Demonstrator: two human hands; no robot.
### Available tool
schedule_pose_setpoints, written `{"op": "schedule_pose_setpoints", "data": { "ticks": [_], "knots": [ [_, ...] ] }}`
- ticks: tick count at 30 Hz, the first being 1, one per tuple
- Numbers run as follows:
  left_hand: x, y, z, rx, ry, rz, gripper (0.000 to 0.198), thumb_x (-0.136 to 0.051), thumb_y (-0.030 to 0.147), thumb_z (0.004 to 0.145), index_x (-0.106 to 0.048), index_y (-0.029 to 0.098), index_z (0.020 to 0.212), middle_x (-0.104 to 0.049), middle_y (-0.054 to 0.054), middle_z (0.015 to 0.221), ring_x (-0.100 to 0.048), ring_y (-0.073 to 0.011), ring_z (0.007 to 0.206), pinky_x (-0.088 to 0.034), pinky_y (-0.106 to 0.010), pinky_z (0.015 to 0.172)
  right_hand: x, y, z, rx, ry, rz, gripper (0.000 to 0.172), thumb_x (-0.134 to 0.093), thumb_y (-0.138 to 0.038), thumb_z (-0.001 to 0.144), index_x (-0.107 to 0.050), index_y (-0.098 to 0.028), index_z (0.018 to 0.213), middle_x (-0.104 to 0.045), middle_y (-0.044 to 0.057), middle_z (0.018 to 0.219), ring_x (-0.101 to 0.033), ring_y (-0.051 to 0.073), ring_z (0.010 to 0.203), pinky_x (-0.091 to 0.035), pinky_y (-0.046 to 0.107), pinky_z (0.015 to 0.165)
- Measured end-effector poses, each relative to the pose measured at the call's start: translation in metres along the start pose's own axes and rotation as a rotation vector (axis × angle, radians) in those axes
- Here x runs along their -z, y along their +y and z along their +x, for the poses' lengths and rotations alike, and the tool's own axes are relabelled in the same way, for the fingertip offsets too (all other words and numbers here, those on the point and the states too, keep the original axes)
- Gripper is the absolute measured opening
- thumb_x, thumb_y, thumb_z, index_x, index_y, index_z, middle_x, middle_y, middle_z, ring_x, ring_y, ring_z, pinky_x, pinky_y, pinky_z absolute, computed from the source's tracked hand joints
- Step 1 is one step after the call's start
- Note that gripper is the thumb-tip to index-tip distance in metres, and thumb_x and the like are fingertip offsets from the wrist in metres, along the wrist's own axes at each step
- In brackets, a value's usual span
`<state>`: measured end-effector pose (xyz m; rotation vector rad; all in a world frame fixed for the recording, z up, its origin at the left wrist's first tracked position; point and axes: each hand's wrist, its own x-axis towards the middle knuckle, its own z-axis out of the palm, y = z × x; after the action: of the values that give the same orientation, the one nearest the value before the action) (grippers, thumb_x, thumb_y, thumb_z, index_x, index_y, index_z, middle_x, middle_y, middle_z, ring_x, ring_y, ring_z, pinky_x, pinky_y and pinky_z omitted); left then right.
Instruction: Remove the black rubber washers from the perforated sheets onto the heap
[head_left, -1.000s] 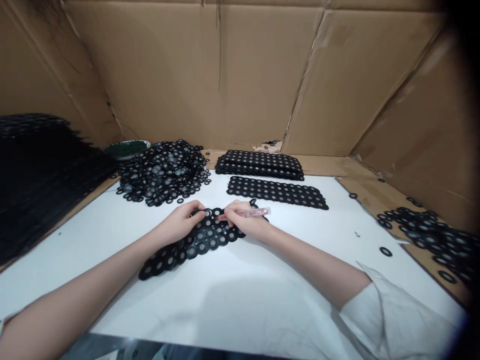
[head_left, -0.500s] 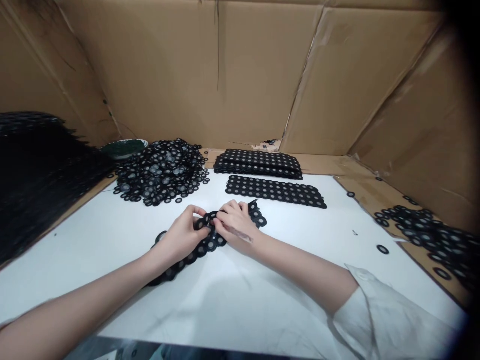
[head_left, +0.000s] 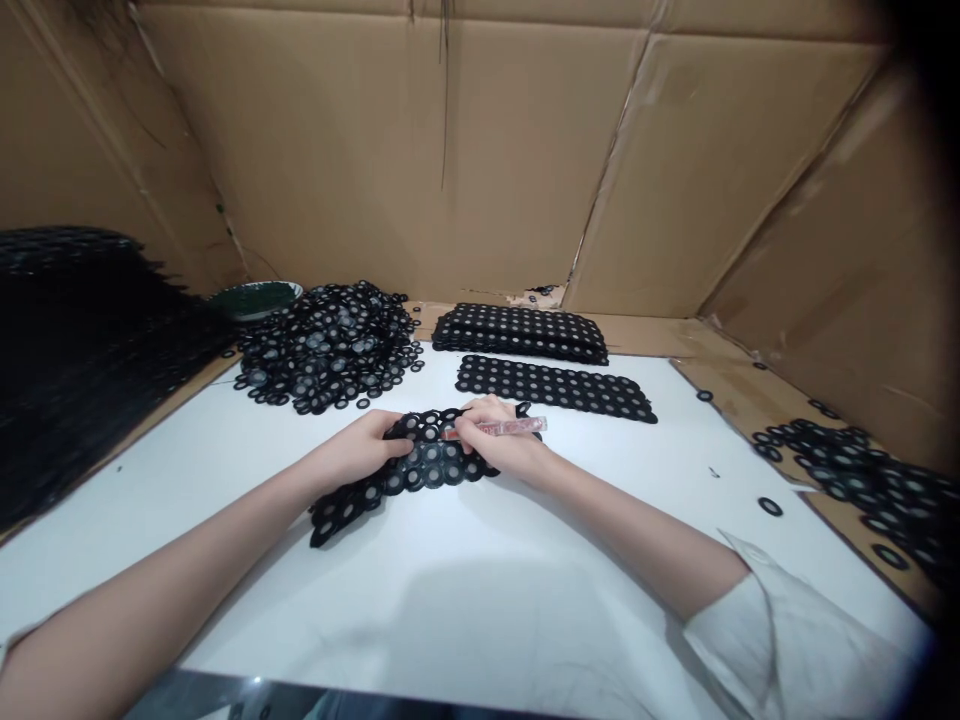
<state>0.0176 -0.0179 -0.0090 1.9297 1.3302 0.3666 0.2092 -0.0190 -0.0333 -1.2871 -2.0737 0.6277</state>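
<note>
Enclosed by tall, flat, brown cardboard walls (head_left: 517, 150), at a broad, flat, white counter (head_left: 375, 610). Flanked at far left by a high black stack of thin layers (head_left: 82, 370), too dark to make out clearly. Facing, at the back, a mounded heap of loose, black, pale-centred rings (head_left: 330, 350), an oblong pile of black dotted sheets (head_left: 517, 330) to its right, and a flat, black, oblong sheet (head_left: 555, 388) just nearer. Bordered at right by a black cluster of rings (head_left: 862, 470). Holding, mid-counter, a bent, black, ring-patterned strip (head_left: 429, 472), well apart from a round, white-rimmed, dark green bowl (head_left: 255, 317) beside the heap. Pinching the strip's left part with the left hand (head_left: 371, 447) and, just apart from it, gripping a slim, clear-and-red stick (head_left: 517, 427) over the strip's right part with the right hand (head_left: 510, 455). Having, well to the right, a lone, flat, black ring (head_left: 760, 503)
</note>
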Motion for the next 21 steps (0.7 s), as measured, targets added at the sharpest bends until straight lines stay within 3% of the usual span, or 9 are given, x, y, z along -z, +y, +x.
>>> {"op": "schedule_pose_setpoints", "data": {
  "ticks": [6, 13, 21],
  "knots": [
    [0.000, -0.005, 0.003, 0.004, -0.043, -0.052, 0.020, -0.041, 0.030, 0.072, -0.058, 0.020, 0.078, -0.064, 0.001, 0.083, -0.056, -0.0197, 0.079, -0.040, -0.027, 0.069, 0.004, 0.004, -0.001, 0.058, -0.080, 0.027, 0.033, -0.039, -0.018, 0.076, -0.045, -0.020, 0.044, -0.055, 0.000, 0.067, -0.047, 0.018, 0.083, -0.035, 0.033, 0.076],
    [-0.002, 0.000, 0.001, -0.021, -0.052, -0.013, 0.024, -0.047, 0.040, 0.069, -0.056, 0.018, 0.072, -0.061, 0.001, 0.072, -0.054, -0.0176, 0.066, -0.039, -0.025, 0.057, 0.007, -0.002, -0.003, 0.066, -0.079, -0.004, 0.035, -0.037, -0.014, 0.076, -0.040, -0.019, 0.041, -0.053, 0.001, 0.067, -0.045, 0.017, 0.086, -0.034, 0.034, 0.080],
    [-0.010, -0.003, 0.001, 0.019, 0.014, -0.040, 0.021, -0.051, 0.037, 0.066, -0.053, 0.016, 0.065, -0.055, 0.002, 0.061, -0.048, -0.0142, 0.057, -0.035, -0.025, 0.053, -0.001, 0.000, -0.005, 0.078, -0.071, -0.075, 0.033, -0.038, -0.018, 0.078, -0.042, -0.018, 0.046, -0.051, 0.001, 0.074, -0.040, 0.017, 0.089, -0.030, 0.035, 0.082]
  ]
}}
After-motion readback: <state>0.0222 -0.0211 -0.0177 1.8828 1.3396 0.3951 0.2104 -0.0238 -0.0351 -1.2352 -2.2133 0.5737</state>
